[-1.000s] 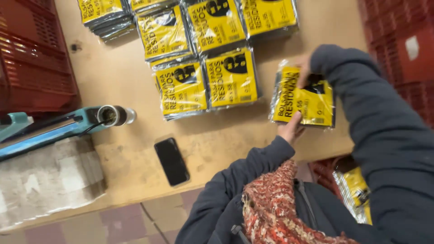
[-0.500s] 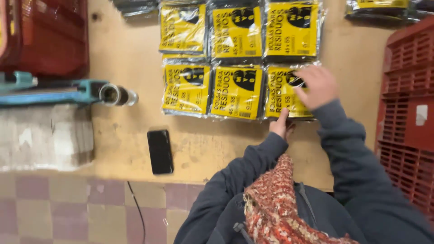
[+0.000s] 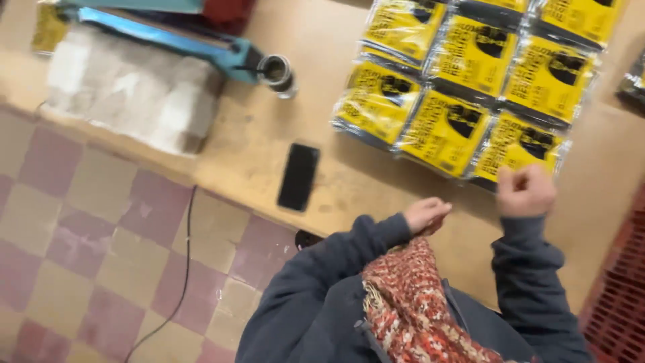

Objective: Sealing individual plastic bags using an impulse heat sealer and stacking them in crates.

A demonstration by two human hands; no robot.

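Several yellow-and-black flat packets [image 3: 470,87] lie in rows on the wooden table [image 3: 376,188]. The nearest packet [image 3: 514,148] lies just beyond my right hand [image 3: 525,190], which is curled into a loose fist and holds nothing. My left hand [image 3: 425,214] rests near the table's front edge with its fingers curled, also holding nothing. Both arms wear dark blue sleeves, and a red knitted scarf [image 3: 416,309] hangs below them.
A black phone [image 3: 298,176] lies on the table to the left of my hands. A blue sealing tool with a metal roll [image 3: 272,67] rests on a white block [image 3: 127,87] at the left. A red crate [image 3: 615,302] stands at the right. A cable [image 3: 178,269] runs across the checkered floor.
My right hand has let go of the last packet and pulled back toward me as a fist. The view has swung left and tilted, showing more floor.
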